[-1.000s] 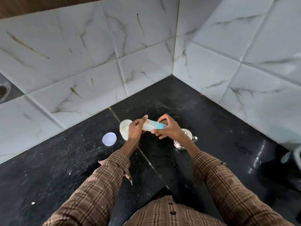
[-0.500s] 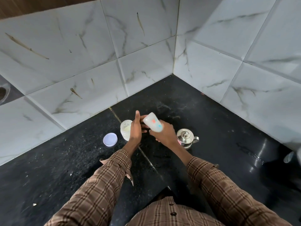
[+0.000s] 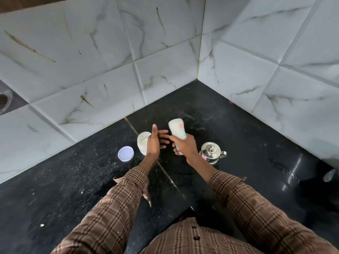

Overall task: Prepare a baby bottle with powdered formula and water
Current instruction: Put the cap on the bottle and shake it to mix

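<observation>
My right hand [image 3: 184, 146] grips a milky white baby bottle [image 3: 177, 129] with orange and teal marks; the bottle's base points up and away from me, and its lower end is hidden in my fist. Just left of the bottle, my left hand [image 3: 156, 143] is held flat with fingers spread and holds nothing. Behind my left hand stands an open clear jar of pale powder [image 3: 143, 143]. The jar's round white lid [image 3: 125, 154] lies flat on the black counter to its left. A small lidded steel pot [image 3: 211, 152] stands right of my right hand.
The black stone counter [image 3: 73, 180] runs into a corner of white marbled wall tiles [image 3: 165, 70]. White specks dust the counter. A wet patch shines at the right [image 3: 291, 174], near a partly seen object at the frame's edge.
The bottle lay level between both hands. My left hand has let go and opened. My right hand has swung the bottle's base upward.
</observation>
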